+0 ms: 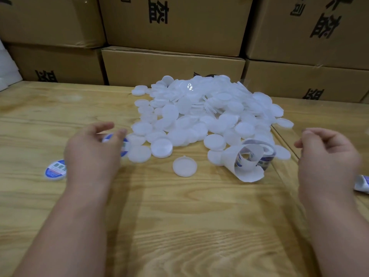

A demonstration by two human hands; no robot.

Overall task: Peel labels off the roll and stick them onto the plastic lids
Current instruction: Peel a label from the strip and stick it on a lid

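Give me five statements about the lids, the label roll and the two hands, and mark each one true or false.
1. The heap of white round plastic lids lies on the wooden table. True.
2. The curled white-and-blue label roll is gripped by the right hand. False: it lies on the table, apart from that hand.
3. A blue-labelled lid lies beside the left hand. True.
4. The single lid lying apart bears a label. False: it is bare.
5. Brown cardboard boxes stand behind the table. True.

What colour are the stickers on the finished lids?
Blue and white, seen on the labelled lid in the head view.
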